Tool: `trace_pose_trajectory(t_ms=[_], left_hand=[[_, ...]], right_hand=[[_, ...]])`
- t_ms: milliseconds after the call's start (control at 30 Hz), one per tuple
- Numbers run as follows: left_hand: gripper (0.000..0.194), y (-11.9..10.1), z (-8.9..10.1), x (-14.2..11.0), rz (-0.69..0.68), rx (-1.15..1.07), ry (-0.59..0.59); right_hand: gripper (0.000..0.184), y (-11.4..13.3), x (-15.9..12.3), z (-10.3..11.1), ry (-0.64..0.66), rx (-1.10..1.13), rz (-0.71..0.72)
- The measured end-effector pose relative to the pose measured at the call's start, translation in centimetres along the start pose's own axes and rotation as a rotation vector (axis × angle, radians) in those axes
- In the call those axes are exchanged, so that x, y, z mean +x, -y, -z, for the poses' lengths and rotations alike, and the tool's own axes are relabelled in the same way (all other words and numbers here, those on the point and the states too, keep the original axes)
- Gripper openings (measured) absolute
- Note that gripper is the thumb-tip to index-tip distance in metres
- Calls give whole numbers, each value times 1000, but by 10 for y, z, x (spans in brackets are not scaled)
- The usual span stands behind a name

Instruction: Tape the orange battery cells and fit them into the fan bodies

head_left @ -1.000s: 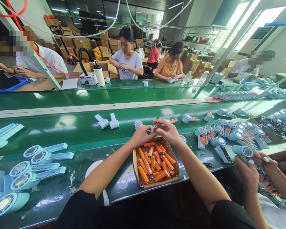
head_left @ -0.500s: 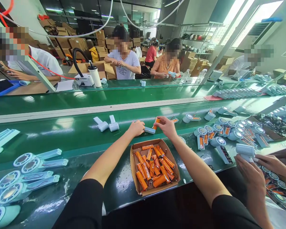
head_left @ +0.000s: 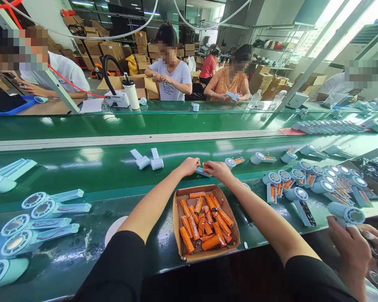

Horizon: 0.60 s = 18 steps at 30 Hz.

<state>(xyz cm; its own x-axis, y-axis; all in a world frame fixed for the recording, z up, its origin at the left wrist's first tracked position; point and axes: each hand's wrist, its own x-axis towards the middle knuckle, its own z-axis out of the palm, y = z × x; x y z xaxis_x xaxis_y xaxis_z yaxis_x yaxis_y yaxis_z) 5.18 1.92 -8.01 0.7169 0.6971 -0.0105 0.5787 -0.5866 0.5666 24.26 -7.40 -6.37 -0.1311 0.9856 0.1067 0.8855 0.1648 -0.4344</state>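
My left hand point(head_left: 190, 165) and my right hand point(head_left: 218, 169) reach out over the green conveyor belt point(head_left: 82, 167), just beyond a cardboard box point(head_left: 179, 209) filled with several orange batteries point(head_left: 204, 218). Between them they hold a pale blue fan part point(head_left: 202, 171) low on the belt. The left hand grips its round head end. The right hand presses an orange battery into its handle end. Both sleeves are black.
Pale blue fan shells point(head_left: 38, 218) lie in a row at the left, and more fan units point(head_left: 302, 180) crowd the right. Two small parts point(head_left: 148, 159) rest on the belt. A co-worker's hands point(head_left: 353, 247) hold a fan at the lower right. Other people sit across the line.
My hands went from above the box out to the belt, carrying the fan part and battery forward and down. The co-worker's hands at the right shifted lower.
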Motion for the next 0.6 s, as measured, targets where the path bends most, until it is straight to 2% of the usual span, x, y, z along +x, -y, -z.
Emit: trace_pose_trajectory(t_ms=[133,300,467,600], left_hand=[[33,-2,-8,4,38,-38,-26],[33,-4,-12,7,58,-79,-34],[33,-9,-8,11,68,-107,-36],[32,-13,-2,-2,40,-131,-51]], right_hand=[[21,6,5,-3,160,-144,36],[32,12,8,-6,266,-221,51],[29,11,13,3,290,-189,37],[41,4,2,13,228,-102,2]])
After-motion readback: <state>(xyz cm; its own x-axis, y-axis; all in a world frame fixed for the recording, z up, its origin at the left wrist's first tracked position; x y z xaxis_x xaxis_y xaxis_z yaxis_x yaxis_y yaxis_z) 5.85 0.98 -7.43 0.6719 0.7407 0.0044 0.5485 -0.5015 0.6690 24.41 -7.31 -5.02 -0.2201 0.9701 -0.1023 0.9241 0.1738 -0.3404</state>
